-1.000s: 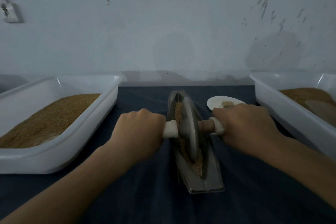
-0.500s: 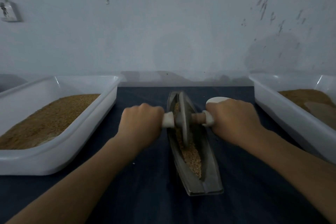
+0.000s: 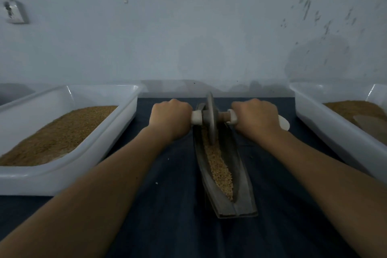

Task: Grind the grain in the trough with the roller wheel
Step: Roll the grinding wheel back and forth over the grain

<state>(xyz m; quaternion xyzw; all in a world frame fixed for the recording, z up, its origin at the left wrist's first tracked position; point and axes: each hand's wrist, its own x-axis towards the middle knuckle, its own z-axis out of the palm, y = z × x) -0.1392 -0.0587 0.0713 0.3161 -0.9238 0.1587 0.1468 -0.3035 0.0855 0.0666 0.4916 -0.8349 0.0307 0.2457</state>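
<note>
Dark cloth bore the trough, at whose far end the left hand and right hand clamped the roller wheel from either side; level, equal pressure would likely best crush the grain lying in it.

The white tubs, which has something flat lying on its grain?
Right-hand tub: a flat grey piece lies on its grain; the left tub shows only grain.

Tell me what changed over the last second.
The roller wheel rolled away from the person to the far end of the trough, pushed by the left hand and right hand, which kept their grip on its handles. The right hand now hides most of the white dish. The trough, left tray and right tray stayed put.
</note>
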